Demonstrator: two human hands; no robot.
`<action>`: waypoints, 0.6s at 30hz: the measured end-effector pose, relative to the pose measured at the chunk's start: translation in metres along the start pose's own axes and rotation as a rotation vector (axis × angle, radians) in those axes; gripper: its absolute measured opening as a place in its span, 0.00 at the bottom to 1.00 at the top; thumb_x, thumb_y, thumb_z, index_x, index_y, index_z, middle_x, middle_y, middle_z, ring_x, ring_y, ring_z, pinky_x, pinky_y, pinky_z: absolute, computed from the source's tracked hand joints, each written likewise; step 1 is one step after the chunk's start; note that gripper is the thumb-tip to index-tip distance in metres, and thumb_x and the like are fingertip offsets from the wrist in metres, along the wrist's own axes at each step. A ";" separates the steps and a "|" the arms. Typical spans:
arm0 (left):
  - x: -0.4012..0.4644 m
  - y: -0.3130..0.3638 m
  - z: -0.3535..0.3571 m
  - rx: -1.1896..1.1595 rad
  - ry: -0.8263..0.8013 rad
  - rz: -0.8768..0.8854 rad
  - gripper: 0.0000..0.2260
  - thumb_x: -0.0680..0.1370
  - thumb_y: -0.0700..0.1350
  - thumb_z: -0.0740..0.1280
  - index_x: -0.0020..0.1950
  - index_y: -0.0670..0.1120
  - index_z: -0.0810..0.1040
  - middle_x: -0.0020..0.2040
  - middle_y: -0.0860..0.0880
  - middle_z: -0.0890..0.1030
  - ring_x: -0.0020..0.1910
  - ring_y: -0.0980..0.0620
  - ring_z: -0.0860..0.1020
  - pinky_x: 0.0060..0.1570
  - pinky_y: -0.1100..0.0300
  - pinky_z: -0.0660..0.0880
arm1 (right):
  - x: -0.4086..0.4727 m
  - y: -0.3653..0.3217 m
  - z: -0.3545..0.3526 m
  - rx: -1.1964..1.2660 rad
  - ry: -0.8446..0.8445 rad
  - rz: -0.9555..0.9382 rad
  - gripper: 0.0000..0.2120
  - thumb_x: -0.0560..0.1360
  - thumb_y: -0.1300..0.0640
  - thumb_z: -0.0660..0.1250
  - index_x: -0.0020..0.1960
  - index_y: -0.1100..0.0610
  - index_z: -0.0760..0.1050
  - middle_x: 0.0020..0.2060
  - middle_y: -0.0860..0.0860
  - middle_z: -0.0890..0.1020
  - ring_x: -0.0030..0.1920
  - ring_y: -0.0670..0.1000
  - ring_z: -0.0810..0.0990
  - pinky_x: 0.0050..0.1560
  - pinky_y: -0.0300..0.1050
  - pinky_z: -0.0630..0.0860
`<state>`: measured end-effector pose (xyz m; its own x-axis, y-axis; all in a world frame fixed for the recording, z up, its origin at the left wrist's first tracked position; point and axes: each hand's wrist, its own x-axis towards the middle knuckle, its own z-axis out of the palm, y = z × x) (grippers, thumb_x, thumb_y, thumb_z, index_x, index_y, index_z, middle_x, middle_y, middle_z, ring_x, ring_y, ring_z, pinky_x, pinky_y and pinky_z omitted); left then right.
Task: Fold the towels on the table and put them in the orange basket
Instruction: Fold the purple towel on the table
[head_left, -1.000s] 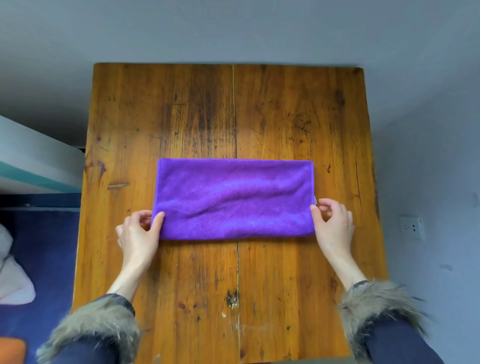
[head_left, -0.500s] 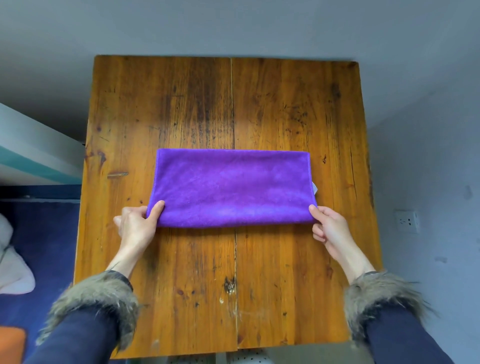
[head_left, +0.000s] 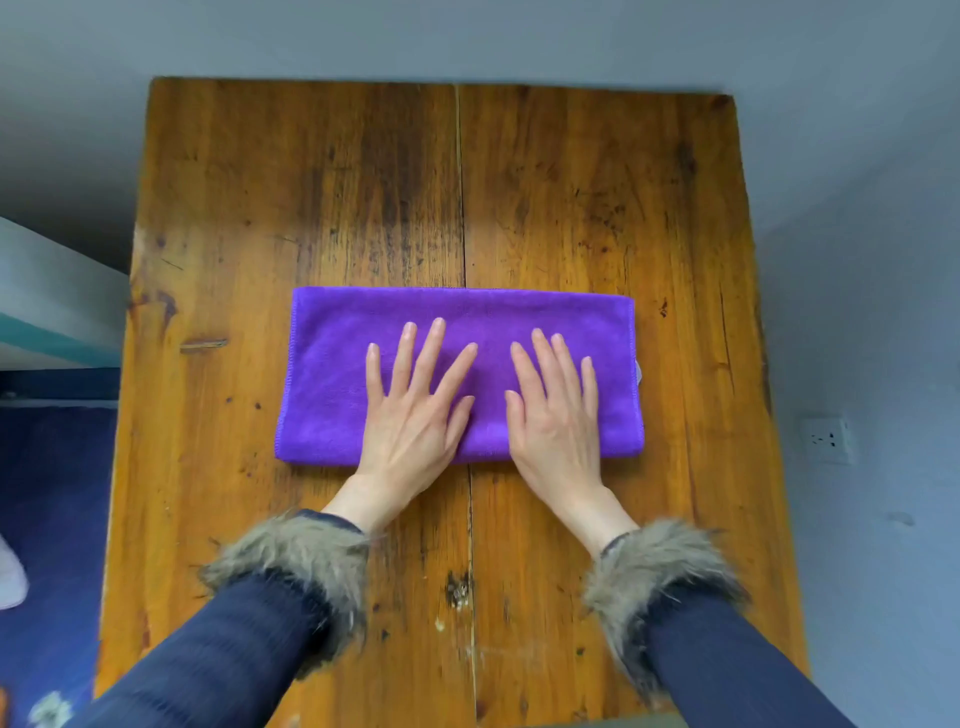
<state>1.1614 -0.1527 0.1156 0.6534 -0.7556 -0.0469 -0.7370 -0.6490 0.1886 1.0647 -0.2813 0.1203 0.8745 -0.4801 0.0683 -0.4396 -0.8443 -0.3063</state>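
A purple towel (head_left: 332, 374), folded into a long flat rectangle, lies across the middle of the wooden table (head_left: 571, 208). My left hand (head_left: 415, 410) rests flat on its middle-left part, fingers spread. Beside it, my right hand (head_left: 553, 415) lies flat on the middle-right part, fingers apart. Neither hand grips the cloth. A sliver of orange (head_left: 4, 706) shows at the bottom left edge of the view; I cannot tell if it is the basket.
The table stands against a grey wall, with a socket (head_left: 826, 439) on the wall to the right. To the left are a white and teal ledge (head_left: 52, 312) and a dark blue floor covering (head_left: 52, 493).
Both hands let go of the towel's near corners and moved inward onto its top, now lying flat side by side. The towel stays in place.
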 end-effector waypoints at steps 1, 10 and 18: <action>0.005 0.000 0.008 0.015 -0.012 0.005 0.24 0.78 0.55 0.55 0.73 0.51 0.63 0.76 0.43 0.59 0.74 0.40 0.56 0.69 0.37 0.51 | 0.004 0.001 0.010 -0.016 -0.022 -0.004 0.23 0.77 0.52 0.54 0.70 0.57 0.67 0.71 0.56 0.67 0.73 0.56 0.62 0.71 0.59 0.57; -0.003 -0.073 0.006 0.097 -0.032 -0.096 0.26 0.78 0.57 0.51 0.75 0.51 0.60 0.76 0.44 0.57 0.75 0.42 0.54 0.71 0.39 0.46 | -0.006 0.060 0.011 -0.057 -0.065 -0.031 0.25 0.77 0.51 0.55 0.73 0.57 0.63 0.73 0.57 0.62 0.74 0.54 0.57 0.74 0.54 0.54; -0.019 -0.098 -0.011 -0.217 0.263 -0.665 0.15 0.79 0.45 0.60 0.64 0.41 0.72 0.62 0.37 0.71 0.61 0.36 0.66 0.59 0.42 0.63 | 0.014 0.014 0.009 -0.064 -0.029 0.030 0.25 0.78 0.48 0.53 0.72 0.56 0.63 0.73 0.57 0.62 0.74 0.57 0.56 0.72 0.63 0.47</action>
<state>1.2229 -0.0739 0.1093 0.9892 -0.1460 0.0129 -0.1392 -0.9090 0.3929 1.0725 -0.2971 0.1080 0.8660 -0.4991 0.0323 -0.4770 -0.8436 -0.2465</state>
